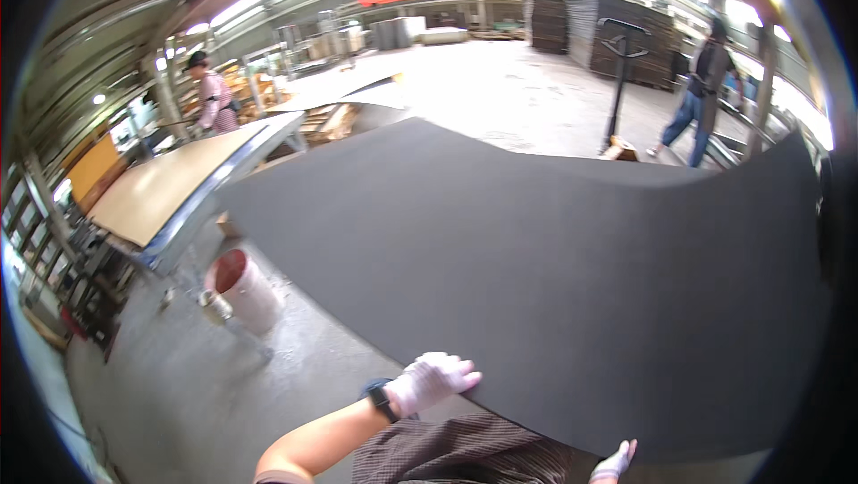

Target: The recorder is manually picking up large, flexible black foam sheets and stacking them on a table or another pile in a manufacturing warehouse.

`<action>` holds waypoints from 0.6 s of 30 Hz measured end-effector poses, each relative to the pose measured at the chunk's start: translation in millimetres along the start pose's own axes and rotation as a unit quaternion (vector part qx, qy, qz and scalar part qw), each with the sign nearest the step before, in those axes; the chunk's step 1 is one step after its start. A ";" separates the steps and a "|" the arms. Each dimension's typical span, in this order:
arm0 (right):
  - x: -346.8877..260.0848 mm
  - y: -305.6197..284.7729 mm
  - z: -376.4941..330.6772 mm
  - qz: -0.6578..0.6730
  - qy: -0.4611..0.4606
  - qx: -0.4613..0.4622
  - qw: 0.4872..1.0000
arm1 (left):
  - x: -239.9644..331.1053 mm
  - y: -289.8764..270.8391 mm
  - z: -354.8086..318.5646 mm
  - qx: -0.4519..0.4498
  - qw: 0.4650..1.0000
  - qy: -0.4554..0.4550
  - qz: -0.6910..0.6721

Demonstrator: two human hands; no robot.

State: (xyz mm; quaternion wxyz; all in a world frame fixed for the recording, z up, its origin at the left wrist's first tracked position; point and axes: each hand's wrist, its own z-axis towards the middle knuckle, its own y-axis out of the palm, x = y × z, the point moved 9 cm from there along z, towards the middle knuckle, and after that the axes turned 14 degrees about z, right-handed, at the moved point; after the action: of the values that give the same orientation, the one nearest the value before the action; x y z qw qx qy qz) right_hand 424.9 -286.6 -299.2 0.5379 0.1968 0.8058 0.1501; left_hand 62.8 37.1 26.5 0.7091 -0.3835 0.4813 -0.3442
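A large, dark grey flexible sheet spreads out in front of me, its far edge wavy and its right end curling up. My left hand, in a pale glove with a dark band at the wrist, grips the sheet's near edge with the fingers lying over the top. Farther right along the same edge, my right hand, also gloved, holds on with its thumb on top. The undersides of both grips are hidden beneath the sheet.
A pinkish bucket stands on the floor to the left. Beyond it is a table with a tan board. A pallet jack stands behind the sheet. One person is at far left, another at far right. Dark stacks rise behind.
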 end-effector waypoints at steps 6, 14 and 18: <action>-70.1 152.3 -205.6 -0.106 0.049 -0.124 0.985 | 70.3 4.7 48.7 0.038 0.992 0.052 -0.105; -107.2 151.8 -133.3 -0.125 -0.113 -0.177 0.970 | 7.2 15.3 20.3 0.029 0.984 -0.084 -0.153; -109.4 148.2 -43.2 -0.130 -0.157 -0.258 0.944 | -115.5 100.1 -100.9 -0.205 0.949 -0.240 0.022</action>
State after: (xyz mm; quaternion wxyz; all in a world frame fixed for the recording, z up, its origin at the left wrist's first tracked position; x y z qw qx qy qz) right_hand 445.5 -210.3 -127.3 0.7048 -0.0344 0.6633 0.2492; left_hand -55.4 161.6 -37.2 0.7170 -0.5813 0.3653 -0.1206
